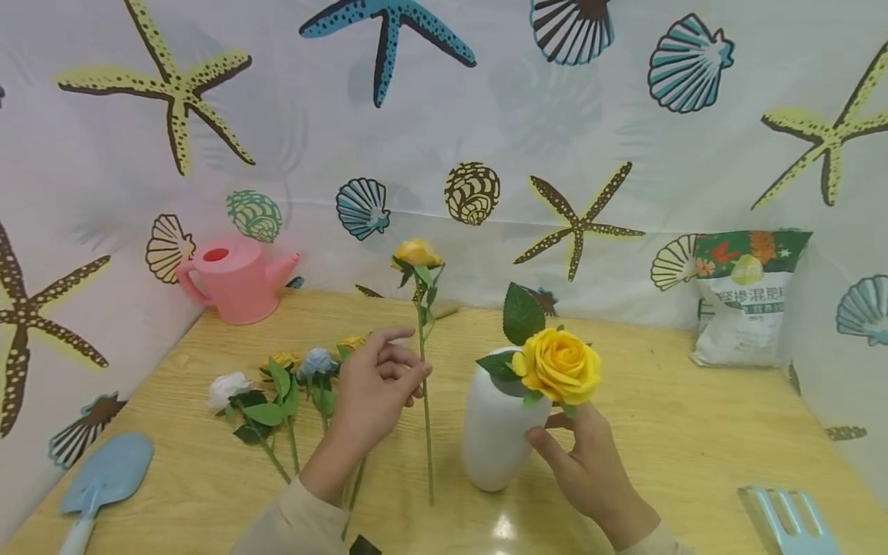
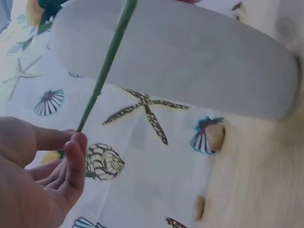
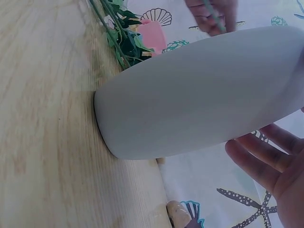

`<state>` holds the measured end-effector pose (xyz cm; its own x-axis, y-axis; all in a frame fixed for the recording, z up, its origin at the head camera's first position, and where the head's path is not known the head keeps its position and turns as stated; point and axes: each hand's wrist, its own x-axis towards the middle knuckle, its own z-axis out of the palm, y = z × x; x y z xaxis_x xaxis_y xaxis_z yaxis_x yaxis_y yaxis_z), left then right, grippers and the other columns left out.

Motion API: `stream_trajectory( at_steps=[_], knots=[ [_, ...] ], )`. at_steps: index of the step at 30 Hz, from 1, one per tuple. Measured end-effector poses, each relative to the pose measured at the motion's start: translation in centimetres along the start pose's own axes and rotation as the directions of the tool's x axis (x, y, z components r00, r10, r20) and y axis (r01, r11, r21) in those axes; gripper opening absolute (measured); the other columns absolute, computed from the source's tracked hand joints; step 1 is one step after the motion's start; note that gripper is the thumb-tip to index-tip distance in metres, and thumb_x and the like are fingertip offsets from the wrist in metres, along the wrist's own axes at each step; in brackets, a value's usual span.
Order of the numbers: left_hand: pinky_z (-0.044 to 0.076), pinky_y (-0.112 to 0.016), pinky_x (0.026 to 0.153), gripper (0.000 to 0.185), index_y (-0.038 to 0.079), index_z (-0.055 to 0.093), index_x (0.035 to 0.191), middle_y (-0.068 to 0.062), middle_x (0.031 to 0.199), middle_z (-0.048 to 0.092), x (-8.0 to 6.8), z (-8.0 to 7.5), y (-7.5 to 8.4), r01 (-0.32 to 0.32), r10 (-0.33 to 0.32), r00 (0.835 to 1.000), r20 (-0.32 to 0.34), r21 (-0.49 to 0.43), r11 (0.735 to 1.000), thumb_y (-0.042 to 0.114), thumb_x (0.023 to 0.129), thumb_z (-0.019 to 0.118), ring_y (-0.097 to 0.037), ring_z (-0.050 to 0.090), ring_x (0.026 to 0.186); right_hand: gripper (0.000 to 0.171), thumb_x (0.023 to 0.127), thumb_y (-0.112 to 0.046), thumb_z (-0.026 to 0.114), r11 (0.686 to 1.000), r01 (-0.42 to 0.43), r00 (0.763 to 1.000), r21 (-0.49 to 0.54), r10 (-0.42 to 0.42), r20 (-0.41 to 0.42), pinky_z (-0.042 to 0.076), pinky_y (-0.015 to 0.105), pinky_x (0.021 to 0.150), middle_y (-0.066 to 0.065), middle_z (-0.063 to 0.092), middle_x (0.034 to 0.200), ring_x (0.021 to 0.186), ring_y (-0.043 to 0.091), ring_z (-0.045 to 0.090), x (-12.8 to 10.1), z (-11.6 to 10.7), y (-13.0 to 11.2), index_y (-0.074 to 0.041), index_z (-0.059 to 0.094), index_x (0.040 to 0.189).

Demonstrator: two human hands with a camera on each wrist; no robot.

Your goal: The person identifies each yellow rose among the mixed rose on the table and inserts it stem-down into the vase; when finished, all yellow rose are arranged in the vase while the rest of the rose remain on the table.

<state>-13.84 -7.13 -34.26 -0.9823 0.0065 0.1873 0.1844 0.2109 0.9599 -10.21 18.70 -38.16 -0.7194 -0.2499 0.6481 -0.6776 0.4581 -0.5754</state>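
Left of the white vase [image 1: 494, 435], my left hand [image 1: 378, 381] pinches a yellow rose [image 1: 417, 253] by its stem; my right hand [image 1: 588, 462] grips the vase's side.

Rose [image 1: 560, 366] in vase [image 1: 491, 447], watering can [image 1: 243, 285] behind left, bag [image 1: 745, 324] behind right

A yellow artificial flower [image 1: 416, 253] is pinched by its thin green stem in the left hand [image 1: 378, 381], nearly upright, its bloom and leaves above the grip, bare stem running straight down below; a smooth white vase [image 1: 496, 439] stands to the right of that grip, held at its side by the right hand [image 1: 586, 462]; a full yellow rose [image 1: 560, 366] with dark leaves fills its mouth, just above that hold.
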Motion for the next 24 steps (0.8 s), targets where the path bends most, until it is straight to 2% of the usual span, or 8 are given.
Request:
stream_trajectory(
  at_steps=[3,7,9,11,15,17,20,24],
  knots=[
    [0.057,-0.023,0.058,0.051,0.009,0.057,0.139,-0.014,0.094,0.069,0.0,0.2,1.1,-0.061,0.049,0.993,-0.110,-0.109,0.992,0.000,0.091,0.072,-0.009,0.066,0.064,0.054,0.102,-0.031,0.059,1.000,0.002,1.000,0.006,-0.002,0.002,0.062,0.032,0.075,0.014,0.060,0.133,0.119,0.002,0.056,0.0,0.1,-0.1,-0.005,0.043,0.146],
    [0.058,-0.022,0.058,0.052,0.005,0.056,0.140,-0.006,0.090,0.068,0.0,0.4,2.0,-0.190,0.127,0.957,-0.262,-0.230,0.955,-0.005,0.090,0.071,-0.007,0.067,0.064,0.054,0.102,-0.033,0.059,1.000,0.002,1.000,0.005,-0.002,0.000,0.062,0.031,0.075,0.014,0.060,0.135,0.119,0.003,0.057,0.0,0.1,-0.1,-0.005,0.043,0.146],
    [0.058,-0.022,0.058,0.051,0.002,0.056,0.139,-0.003,0.089,0.067,-0.1,0.4,2.4,-0.265,0.166,0.928,-0.334,-0.275,0.924,-0.005,0.090,0.071,-0.007,0.067,0.064,0.054,0.102,-0.034,0.058,1.000,-0.004,1.000,-0.002,0.004,-0.001,0.062,0.032,0.075,0.014,0.060,0.135,0.119,0.003,0.057,-0.1,0.0,0.0,-0.005,0.044,0.146],
    [0.058,-0.021,0.057,0.049,-0.002,0.055,0.137,-0.003,0.090,0.067,-0.3,0.3,2.7,-0.346,0.206,0.890,-0.407,-0.309,0.886,-0.005,0.090,0.071,-0.008,0.066,0.064,0.054,0.102,-0.033,0.058,1.000,-0.007,1.000,-0.010,0.007,0.002,0.062,0.032,0.075,0.014,0.060,0.135,0.117,0.004,0.058,-0.2,0.0,0.0,-0.004,0.044,0.146],
    [0.057,-0.021,0.057,0.045,-0.005,0.053,0.132,-0.004,0.089,0.068,-0.5,0.3,3.4,-0.509,0.278,0.802,-0.528,-0.362,0.781,-0.005,0.090,0.070,-0.010,0.067,0.064,0.054,0.103,-0.033,0.058,1.000,-0.004,1.000,-0.016,0.004,0.002,0.062,0.031,0.074,0.014,0.060,0.135,0.117,0.005,0.059,-0.2,-0.1,0.0,-0.004,0.043,0.146],
    [0.057,-0.022,0.057,0.043,-0.003,0.053,0.130,-0.004,0.089,0.068,-0.5,0.4,3.7,-0.564,0.293,0.766,-0.572,-0.380,0.733,-0.006,0.090,0.070,-0.012,0.067,0.064,0.055,0.103,-0.034,0.057,1.000,-0.001,1.000,-0.015,0.001,0.001,0.062,0.031,0.074,0.014,0.061,0.134,0.117,0.004,0.058,-0.2,-0.1,0.0,-0.005,0.042,0.146],
    [0.057,-0.023,0.057,0.042,-0.002,0.051,0.128,-0.004,0.088,0.068,-0.4,0.7,4.4,-0.621,0.301,0.727,-0.618,-0.402,0.673,-0.008,0.090,0.069,-0.014,0.067,0.064,0.056,0.103,-0.035,0.056,1.000,0.011,1.000,-0.005,-0.011,0.001,0.062,0.031,0.074,0.014,0.060,0.135,0.118,0.004,0.058,-0.1,-0.1,0.1,-0.005,0.041,0.147],
    [0.057,-0.025,0.058,0.043,-0.002,0.049,0.127,-0.007,0.089,0.065,-0.2,1.4,5.1,-0.666,0.306,0.686,-0.660,-0.401,0.629,-0.005,0.090,0.071,-0.017,0.066,0.064,0.057,0.103,-0.036,0.056,1.000,0.026,1.000,0.002,-0.026,-0.004,0.062,0.031,0.073,0.015,0.059,0.135,0.118,0.005,0.058,0.0,0.0,0.1,-0.003,0.041,0.148]
  ],
)
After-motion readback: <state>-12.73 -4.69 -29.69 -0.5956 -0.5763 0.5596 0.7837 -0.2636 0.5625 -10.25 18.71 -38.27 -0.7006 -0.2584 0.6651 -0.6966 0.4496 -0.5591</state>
